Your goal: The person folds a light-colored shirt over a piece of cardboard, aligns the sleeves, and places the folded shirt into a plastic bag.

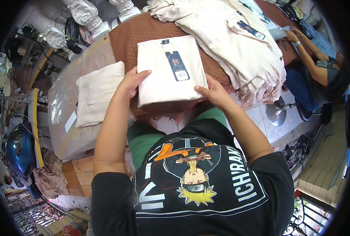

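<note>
A neatly folded cream garment (154,78) lies before me at the near edge of the table, its neck label at the far end. On its front rests a dark blue hang tag (177,66) on a loop of string. My left hand (131,82) grips the left side, thumb on top and fingers mostly hidden beneath. At the lower right corner, my right hand (217,93) holds it the same way. The edges look glossy, but I cannot tell whether a clear bag wraps it. To the left sits another folded cream garment (98,96).
Loose cream garments (218,39) are heaped on the brown cloth (124,35), one with a dark tag (251,30). Clear plastic (61,98) covers the left surface. At right, a person's hands (293,37) work beside a stool base (276,111). White ornate columns (84,15) stand behind.
</note>
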The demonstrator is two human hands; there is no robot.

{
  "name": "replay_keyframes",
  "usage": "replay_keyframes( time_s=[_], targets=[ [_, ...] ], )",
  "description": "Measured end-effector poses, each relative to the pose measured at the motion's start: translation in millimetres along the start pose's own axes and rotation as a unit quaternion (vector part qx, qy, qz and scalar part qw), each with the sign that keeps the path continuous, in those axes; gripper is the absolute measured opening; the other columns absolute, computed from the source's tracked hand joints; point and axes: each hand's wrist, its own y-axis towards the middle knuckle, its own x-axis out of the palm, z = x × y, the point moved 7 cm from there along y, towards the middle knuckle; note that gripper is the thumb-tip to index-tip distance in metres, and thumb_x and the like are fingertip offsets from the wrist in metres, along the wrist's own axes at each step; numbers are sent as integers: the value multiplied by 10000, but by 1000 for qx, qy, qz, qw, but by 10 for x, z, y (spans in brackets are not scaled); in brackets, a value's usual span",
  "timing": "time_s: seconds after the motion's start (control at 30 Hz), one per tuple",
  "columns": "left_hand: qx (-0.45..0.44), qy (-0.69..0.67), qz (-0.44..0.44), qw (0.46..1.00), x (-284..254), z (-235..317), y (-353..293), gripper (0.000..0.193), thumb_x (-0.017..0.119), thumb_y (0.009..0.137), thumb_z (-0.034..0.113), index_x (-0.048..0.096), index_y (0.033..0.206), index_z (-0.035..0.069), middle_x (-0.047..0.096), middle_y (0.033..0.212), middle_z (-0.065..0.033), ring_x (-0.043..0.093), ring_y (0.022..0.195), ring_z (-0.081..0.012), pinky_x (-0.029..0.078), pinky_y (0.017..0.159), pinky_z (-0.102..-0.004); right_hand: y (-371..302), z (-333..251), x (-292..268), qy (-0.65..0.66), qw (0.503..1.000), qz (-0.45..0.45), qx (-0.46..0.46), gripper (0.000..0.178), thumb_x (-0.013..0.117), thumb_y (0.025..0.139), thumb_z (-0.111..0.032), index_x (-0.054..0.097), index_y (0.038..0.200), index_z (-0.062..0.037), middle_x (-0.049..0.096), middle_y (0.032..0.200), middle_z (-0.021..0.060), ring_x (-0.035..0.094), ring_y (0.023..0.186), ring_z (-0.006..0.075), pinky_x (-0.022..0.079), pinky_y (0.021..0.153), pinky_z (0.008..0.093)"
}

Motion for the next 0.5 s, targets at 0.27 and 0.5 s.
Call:
replay_keyframes(
  time_s=[0.27,0.5],
  targets=[
    [117,-203,-50,971,212,154,-680,575,697,813,103,432,1316,17,577,1192,-129,575,1091,-229,482,939,-381,-171,-325,-9,46,988,-13,-148,502,586,910,-79,403,1369,8,507,1312,85,489,1168,134,371,1007,280],
    [151,-124,-88,977,193,234,-1031,540,692,802,96,465,1271,-41,592,1165,-132,601,1040,-230,491,905,-363,-326,-399,40,100,993,-36,-56,502,605,909,-87,418,1370,-17,577,1212,47,521,1120,107,402,977,273]
  ],
)
